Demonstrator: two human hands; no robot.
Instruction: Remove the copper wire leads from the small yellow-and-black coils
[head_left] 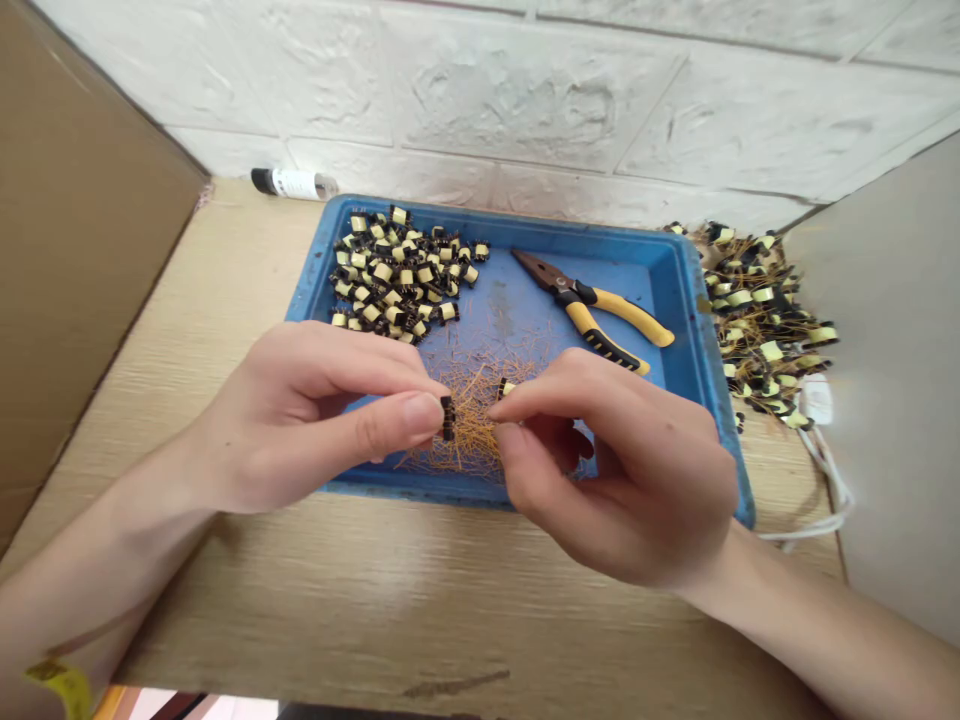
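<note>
My left hand [322, 420] pinches a small transformer [448, 418] between thumb and forefinger; its black pinned side shows past the fingertips. Close to its right, my right hand [622, 460] has thumb and forefinger almost together, and whatever is between the tips is too small to make out. Part of a dark red and black object [574, 442] shows under that palm, mostly hidden. Another black and yellow transformer [508, 387] appears just behind the right forefinger. Both hands are over the front of a blue tray [615, 262], above a heap of copper-coloured wire clippings [469, 425].
Many yellow-taped transformers [397, 270] are piled at the tray's back left. Yellow-handled long-nose pliers [592, 310] lie at its back right. More transformers with long wires [769, 320] are heaped outside the tray, beside a white cable [829, 480]. A small bottle [296, 184] lies by the wall.
</note>
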